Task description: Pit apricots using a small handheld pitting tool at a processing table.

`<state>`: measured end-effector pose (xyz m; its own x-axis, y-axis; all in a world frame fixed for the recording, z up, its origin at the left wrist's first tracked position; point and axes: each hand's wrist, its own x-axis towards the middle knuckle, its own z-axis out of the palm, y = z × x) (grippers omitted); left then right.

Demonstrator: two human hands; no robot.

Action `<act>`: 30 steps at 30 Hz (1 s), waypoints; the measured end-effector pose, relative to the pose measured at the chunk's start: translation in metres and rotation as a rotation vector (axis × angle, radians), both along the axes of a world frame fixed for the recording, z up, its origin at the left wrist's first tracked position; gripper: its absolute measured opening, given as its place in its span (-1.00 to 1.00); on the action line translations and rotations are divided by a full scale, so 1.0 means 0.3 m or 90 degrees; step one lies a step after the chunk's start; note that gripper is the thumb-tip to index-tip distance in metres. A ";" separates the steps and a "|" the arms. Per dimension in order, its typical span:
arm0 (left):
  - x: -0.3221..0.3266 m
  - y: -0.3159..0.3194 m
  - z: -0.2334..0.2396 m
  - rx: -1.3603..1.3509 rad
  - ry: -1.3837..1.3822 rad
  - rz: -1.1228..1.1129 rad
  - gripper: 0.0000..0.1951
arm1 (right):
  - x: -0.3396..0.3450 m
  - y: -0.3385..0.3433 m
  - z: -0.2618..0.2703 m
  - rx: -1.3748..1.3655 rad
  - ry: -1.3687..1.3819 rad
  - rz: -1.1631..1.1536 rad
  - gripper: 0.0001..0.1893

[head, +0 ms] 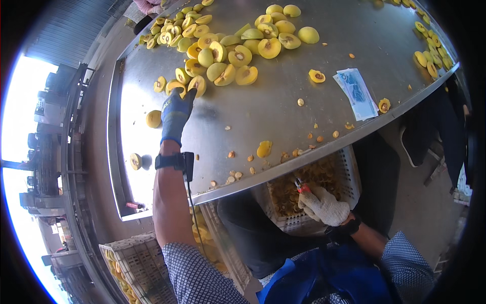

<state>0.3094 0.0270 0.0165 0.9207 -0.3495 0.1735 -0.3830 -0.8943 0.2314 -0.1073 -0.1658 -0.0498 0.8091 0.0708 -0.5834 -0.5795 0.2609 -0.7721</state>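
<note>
My left hand (177, 114), in a blue work glove, reaches over the metal table with thumb and forefinger apart. Its fingertips meet the near edge of a pile of yellow peach halves (239, 56), at one half (175, 86) and beside another half (198, 86). Whether they press on either is hard to tell. Below the table edge, my right hand (322, 207), in a whitish knit glove, grips a small red-handled metal tool (303, 187), its tip partly lost against the background. Under that hand is a white plastic crate (351, 178) holding brownish-yellow fruit scraps (283, 199).
The metal table (265, 114) has a raised rim and carries loose pits (300, 102), banknotes (357, 94) and a red cylindrical object (134, 205). More halves (433, 49) lie at the right. Another crate (140, 262) stands lower left. Other people sit around the table.
</note>
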 end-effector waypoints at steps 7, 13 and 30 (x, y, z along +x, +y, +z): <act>-0.062 -0.130 -0.019 -0.337 0.251 0.012 -0.50 | -0.006 -0.056 0.009 -0.178 -0.081 -0.029 -0.61; -0.603 -0.062 0.170 -0.513 0.347 -0.072 -0.55 | 0.028 -0.009 0.143 -0.280 -0.227 -0.065 -0.48; -1.090 -0.155 -0.103 -0.715 0.110 -0.091 -0.66 | 0.013 0.118 0.261 -0.487 -0.217 0.036 -0.49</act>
<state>-0.0176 -0.0196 -0.0143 0.9268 -0.1806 0.3294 -0.3505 -0.1002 0.9312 -0.1034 -0.1302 0.0286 0.9568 -0.1993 -0.2116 -0.2793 -0.4285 -0.8593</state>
